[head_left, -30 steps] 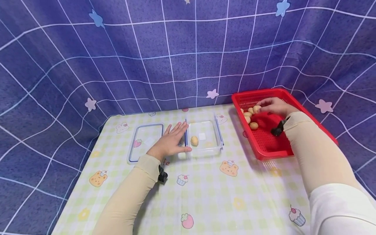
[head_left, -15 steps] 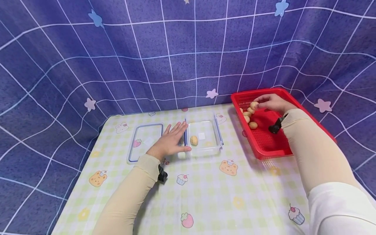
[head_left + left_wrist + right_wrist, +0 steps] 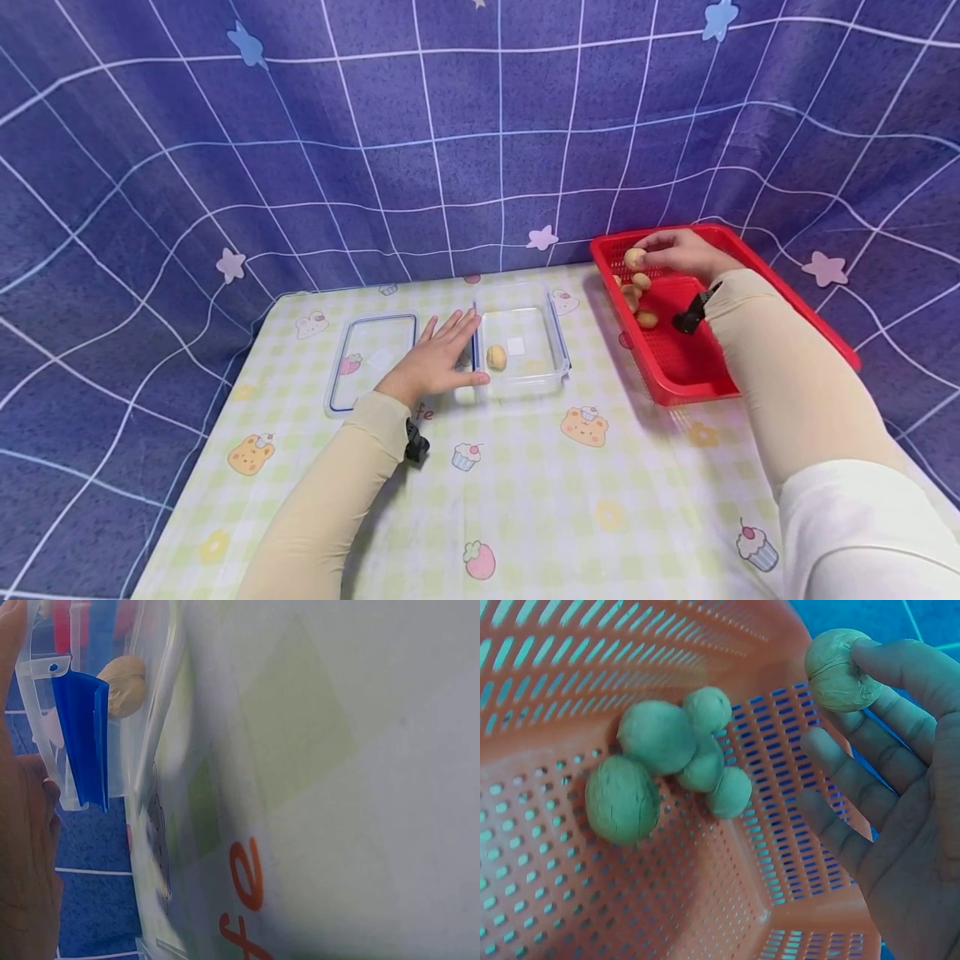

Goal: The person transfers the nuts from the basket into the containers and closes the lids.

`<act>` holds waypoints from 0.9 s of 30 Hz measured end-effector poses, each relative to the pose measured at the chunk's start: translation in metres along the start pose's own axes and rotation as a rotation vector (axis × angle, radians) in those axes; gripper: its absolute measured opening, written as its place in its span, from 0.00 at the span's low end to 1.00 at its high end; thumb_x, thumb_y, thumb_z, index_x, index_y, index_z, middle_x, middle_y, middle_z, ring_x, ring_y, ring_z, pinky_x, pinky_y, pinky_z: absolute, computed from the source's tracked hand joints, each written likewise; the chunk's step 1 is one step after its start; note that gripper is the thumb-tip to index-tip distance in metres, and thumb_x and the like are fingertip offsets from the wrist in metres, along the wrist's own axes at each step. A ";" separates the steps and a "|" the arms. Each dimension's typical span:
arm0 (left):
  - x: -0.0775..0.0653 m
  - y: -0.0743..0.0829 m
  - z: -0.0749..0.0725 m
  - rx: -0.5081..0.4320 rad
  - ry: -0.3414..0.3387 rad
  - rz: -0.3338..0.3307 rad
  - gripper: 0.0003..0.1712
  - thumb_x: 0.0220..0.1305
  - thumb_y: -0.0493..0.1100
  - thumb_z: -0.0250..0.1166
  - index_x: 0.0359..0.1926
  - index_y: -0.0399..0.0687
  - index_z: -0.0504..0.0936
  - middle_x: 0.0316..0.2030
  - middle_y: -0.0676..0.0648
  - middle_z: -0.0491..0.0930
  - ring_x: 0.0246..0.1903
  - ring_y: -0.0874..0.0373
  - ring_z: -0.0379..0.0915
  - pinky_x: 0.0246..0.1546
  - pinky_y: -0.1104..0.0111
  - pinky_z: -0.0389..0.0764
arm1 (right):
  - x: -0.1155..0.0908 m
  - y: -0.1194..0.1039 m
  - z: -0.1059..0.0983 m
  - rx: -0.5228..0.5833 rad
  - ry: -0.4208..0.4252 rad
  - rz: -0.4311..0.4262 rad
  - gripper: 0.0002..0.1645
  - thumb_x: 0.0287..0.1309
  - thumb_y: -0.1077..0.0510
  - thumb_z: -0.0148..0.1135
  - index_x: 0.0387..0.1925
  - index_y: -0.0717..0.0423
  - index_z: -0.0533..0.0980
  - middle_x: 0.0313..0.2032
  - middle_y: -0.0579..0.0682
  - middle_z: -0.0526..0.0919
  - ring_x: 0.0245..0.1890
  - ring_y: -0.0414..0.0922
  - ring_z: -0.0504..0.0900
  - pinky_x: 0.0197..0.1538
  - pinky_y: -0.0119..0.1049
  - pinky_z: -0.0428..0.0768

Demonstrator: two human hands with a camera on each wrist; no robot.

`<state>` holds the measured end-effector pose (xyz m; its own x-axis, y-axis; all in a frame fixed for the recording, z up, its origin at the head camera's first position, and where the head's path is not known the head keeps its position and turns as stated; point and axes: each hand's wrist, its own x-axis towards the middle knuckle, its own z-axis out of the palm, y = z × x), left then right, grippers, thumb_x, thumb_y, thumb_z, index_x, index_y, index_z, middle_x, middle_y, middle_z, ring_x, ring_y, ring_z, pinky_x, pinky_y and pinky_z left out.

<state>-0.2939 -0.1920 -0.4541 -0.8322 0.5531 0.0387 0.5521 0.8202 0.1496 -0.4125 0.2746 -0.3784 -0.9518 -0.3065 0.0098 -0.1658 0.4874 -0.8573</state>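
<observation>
Between thumb and fingertips my right hand [image 3: 684, 252] pinches a walnut [image 3: 843, 671], held above the red basket [image 3: 660, 392]. Several more walnuts [image 3: 622, 799] lie together at the basket's left side. My left hand [image 3: 435, 362] has its fingers spread and straight, touching the left side of a clear plastic container [image 3: 558, 342]. One walnut [image 3: 497, 357] sits inside that container near its left wall. In the left wrist view, a blue clip [image 3: 82, 739] hangs on the container's side, and only part of the hand shows.
A clear lid [image 3: 367, 358] with a blue seal lies flat on the table left of my left hand. A checked cloth [image 3: 540, 517] printed with cartoons covers the table. Behind it hangs a blue gridded curtain [image 3: 420, 167].
My right hand has lifted a walnut from the pile and moved up and to the left with it, toward the basket's left rim. The left hand has stayed in place.
</observation>
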 end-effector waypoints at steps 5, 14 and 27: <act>0.001 0.000 0.001 0.007 -0.005 -0.004 0.69 0.54 0.90 0.39 0.82 0.50 0.40 0.81 0.49 0.39 0.79 0.50 0.32 0.76 0.44 0.35 | 0.006 -0.005 0.004 -0.007 0.019 -0.023 0.25 0.64 0.60 0.66 0.58 0.72 0.75 0.38 0.38 0.85 0.39 0.35 0.81 0.48 0.28 0.77; 0.001 -0.001 0.001 -0.005 -0.014 -0.013 0.66 0.58 0.86 0.45 0.82 0.51 0.39 0.81 0.50 0.37 0.80 0.51 0.31 0.76 0.46 0.31 | -0.012 -0.055 0.015 0.023 0.021 -0.019 0.26 0.63 0.62 0.66 0.57 0.75 0.74 0.39 0.46 0.86 0.39 0.38 0.82 0.47 0.29 0.78; 0.001 -0.001 -0.001 -0.031 -0.005 0.001 0.70 0.53 0.90 0.40 0.82 0.47 0.43 0.81 0.48 0.39 0.80 0.49 0.33 0.76 0.46 0.29 | 0.019 -0.050 0.023 0.031 0.064 -0.051 0.27 0.60 0.60 0.69 0.57 0.71 0.76 0.36 0.42 0.85 0.35 0.33 0.81 0.41 0.24 0.79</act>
<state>-0.2949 -0.1923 -0.4536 -0.8314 0.5546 0.0339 0.5510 0.8149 0.1801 -0.4160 0.2257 -0.3473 -0.9570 -0.2770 0.0857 -0.2073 0.4469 -0.8702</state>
